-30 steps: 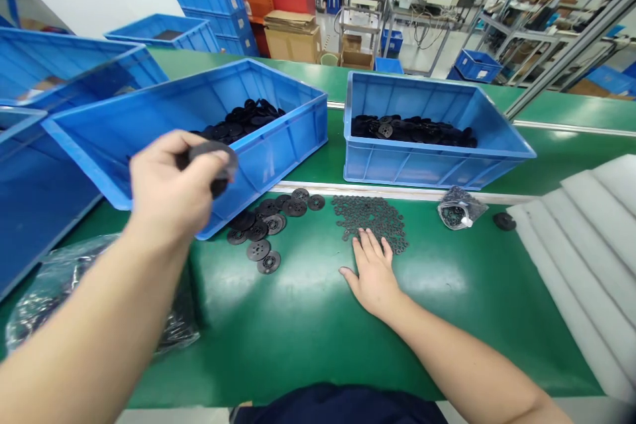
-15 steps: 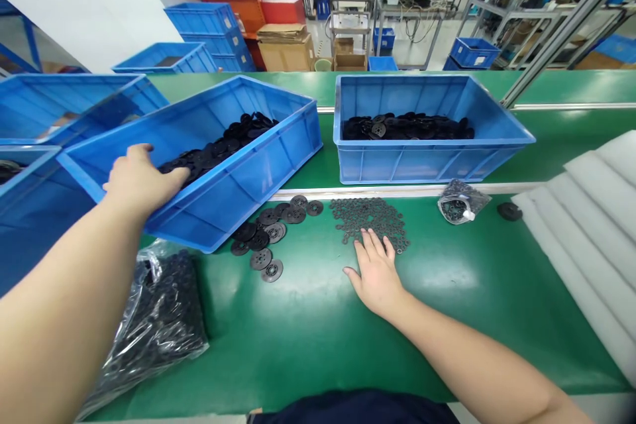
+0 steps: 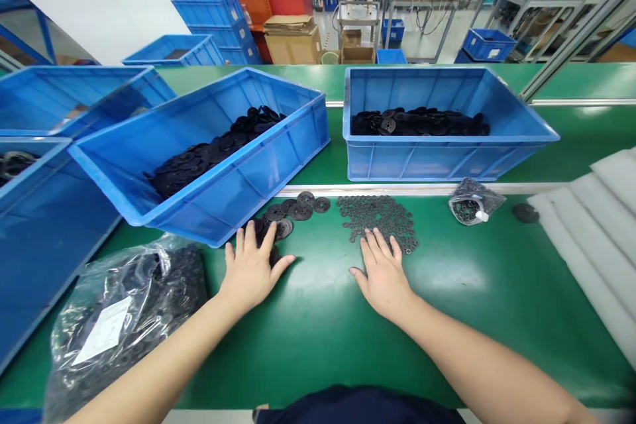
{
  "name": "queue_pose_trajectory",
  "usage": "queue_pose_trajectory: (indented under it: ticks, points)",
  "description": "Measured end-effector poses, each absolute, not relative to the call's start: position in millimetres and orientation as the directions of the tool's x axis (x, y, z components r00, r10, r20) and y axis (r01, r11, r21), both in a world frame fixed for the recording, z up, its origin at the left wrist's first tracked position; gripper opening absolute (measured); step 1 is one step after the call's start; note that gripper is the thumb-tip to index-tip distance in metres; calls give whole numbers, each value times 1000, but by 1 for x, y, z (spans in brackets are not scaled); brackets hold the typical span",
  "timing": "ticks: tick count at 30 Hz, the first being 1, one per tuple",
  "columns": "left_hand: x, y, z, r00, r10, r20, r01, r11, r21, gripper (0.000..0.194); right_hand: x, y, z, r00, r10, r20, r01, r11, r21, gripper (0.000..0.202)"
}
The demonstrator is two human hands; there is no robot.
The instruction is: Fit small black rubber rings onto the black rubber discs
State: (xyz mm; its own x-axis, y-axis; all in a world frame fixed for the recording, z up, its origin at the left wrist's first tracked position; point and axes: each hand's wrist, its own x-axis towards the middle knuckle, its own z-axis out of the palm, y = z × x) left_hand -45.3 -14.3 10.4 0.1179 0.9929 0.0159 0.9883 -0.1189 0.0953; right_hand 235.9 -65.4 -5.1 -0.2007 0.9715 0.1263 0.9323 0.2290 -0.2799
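My left hand [image 3: 251, 270] lies with fingers spread over part of a loose group of black discs [image 3: 301, 211] on the green table, hiding some of them. My right hand [image 3: 383, 276] rests flat, fingers apart, at the near edge of a patch of small dark rings [image 3: 375, 213]. Neither hand grips anything. Behind the discs, a tilted blue bin [image 3: 278, 154] holds a heap of black discs [image 3: 213, 149]. A second blue bin [image 3: 437, 162], standing behind the rings, contains similar discs [image 3: 422, 122].
A clear plastic bag [image 3: 134, 318] of dark parts lies at the left. Right of the rings are a small bag [image 3: 472, 202], a single disc [image 3: 525, 213] and stacked white foam sheets [image 3: 591, 225]. More blue bins [image 3: 44, 212] stand at far left.
My left hand has come out of the tilted bin and moved right and down onto the loose discs. My right hand stays by the rings. The view has shifted slightly.
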Motion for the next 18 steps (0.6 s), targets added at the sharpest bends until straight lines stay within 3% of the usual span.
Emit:
queue_pose_trajectory:
  ticks: [5,11,18]
  points:
    - [-38,-7,-6,38,999,28,990,-41,136,82,235,-66,-6,-209,969,133,931,239,-277,55]
    - [4,-27,-7,181,979,94,965,-195,172,84,235,-66,-3,-226,966,121,926,252,-280,53]
    - [32,-28,-5,239,948,211,928,-286,237,46,236,-69,-1,-247,950,189,900,298,-318,34]
